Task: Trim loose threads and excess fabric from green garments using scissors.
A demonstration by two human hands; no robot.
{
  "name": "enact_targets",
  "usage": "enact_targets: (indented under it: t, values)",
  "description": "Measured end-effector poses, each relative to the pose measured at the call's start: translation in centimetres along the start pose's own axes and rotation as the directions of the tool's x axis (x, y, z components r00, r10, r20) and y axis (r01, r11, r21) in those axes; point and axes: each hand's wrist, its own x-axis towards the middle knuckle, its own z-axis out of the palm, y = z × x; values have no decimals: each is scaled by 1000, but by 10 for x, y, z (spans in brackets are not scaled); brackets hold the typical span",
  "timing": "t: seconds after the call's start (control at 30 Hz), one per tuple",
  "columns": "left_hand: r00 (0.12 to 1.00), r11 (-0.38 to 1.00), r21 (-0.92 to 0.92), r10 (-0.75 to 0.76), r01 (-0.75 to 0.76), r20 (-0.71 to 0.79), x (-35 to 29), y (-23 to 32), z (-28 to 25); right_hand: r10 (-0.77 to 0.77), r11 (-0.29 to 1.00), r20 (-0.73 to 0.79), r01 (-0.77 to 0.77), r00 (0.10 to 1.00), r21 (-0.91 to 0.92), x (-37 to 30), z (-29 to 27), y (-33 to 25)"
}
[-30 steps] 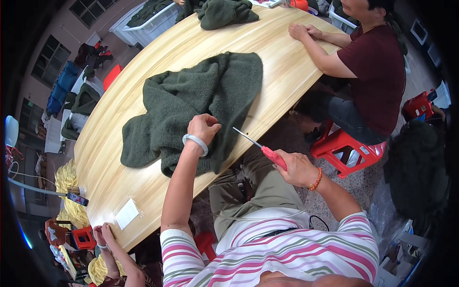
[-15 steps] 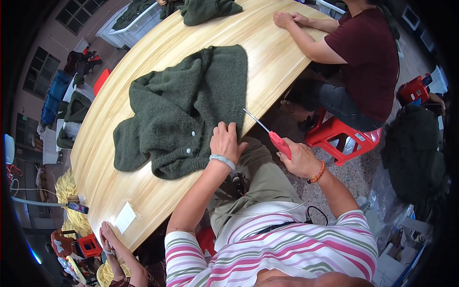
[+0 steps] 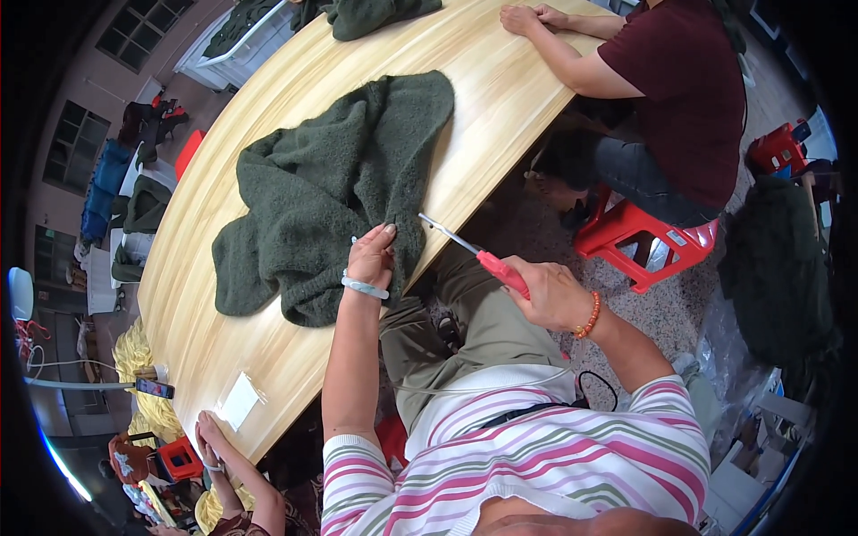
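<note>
A dark green fuzzy knit garment (image 3: 313, 192), apparently a cardigan, lies rumpled on the wooden table (image 3: 500, 125). My left hand (image 3: 371, 257) is closed on its near edge, thumb and fingers pinching the knit. A small pale button shows beside those fingers. In my right hand (image 3: 554, 295) is a red-handled tool (image 3: 502, 271) with a thin metal shaft. Its tip points up and left, close to the pinched edge; I cannot tell whether it touches the knit. The exact shape of the tip is too small to make out.
A person in a maroon shirt (image 3: 684, 71) sits on a red stool (image 3: 643, 241) at the right. Another person's hands (image 3: 210, 438) rest by a white card (image 3: 239, 402) at the near left. Another green garment (image 3: 375, 16) lies at the table's far end.
My left hand has moved left and gone from lying on the garment to pinching its edge. The tool has shifted left, toward that hand. The garment's near right part is now bunched up.
</note>
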Motion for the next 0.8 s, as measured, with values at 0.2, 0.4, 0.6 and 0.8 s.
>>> enact_targets:
  t: [0.2, 0.4, 0.6, 0.8]
  values:
    - [999, 999, 40, -5, 7, -39, 2, -1, 1, -16, 994, 84, 26, 996, -111, 5, 5, -9]
    - [997, 997, 66, 39, -34, -71, 6, -9, 2, 15, 987, 89, 0, 996, -164, 10, 5, -13]
    - [997, 994, 94, 58, -53, -57, 3, -5, 10, -20, 979, 111, 42, 994, -198, 13, 9, -10]
    - [995, 993, 76, 91, -88, -40, 8, -10, 2, -15, 998, 65, 19, 998, -57, 12, 4, -3]
